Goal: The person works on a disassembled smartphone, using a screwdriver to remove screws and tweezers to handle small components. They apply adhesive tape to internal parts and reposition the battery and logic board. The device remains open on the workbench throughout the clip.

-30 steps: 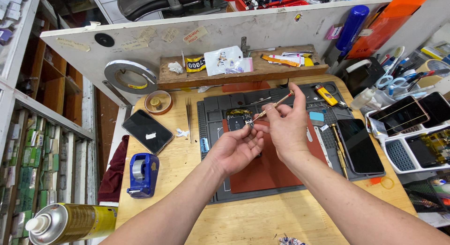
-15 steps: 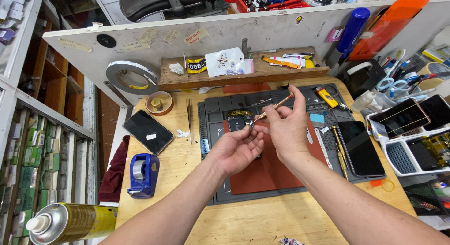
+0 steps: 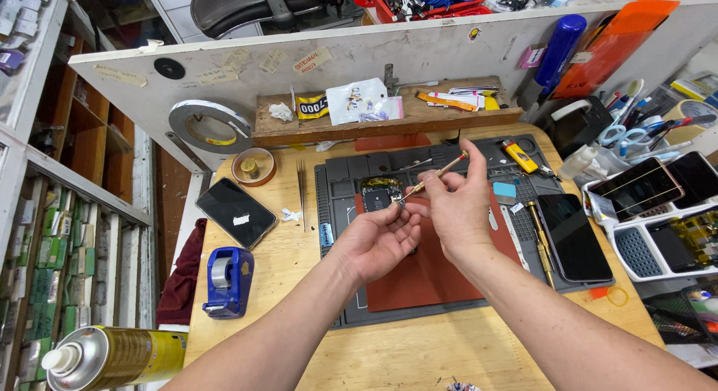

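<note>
My right hand (image 3: 458,208) grips a thin brass-coloured screwdriver (image 3: 440,172), its tip pointing down-left toward my left fingertips. My left hand (image 3: 376,240) is pinched around something very small, too small to make out. Both hands hover over a grey work mat (image 3: 340,249) with a red-brown pad (image 3: 419,275). A small circuit board (image 3: 378,194) lies on the mat just beyond my fingers.
A black phone (image 3: 234,211), a blue tape dispenser (image 3: 226,281) and tweezers (image 3: 301,191) lie on the left. Another dark phone (image 3: 573,236) rests on the mat's right side. A spray can (image 3: 112,357) stands at the lower left. White trays (image 3: 658,219) with phones sit on the right.
</note>
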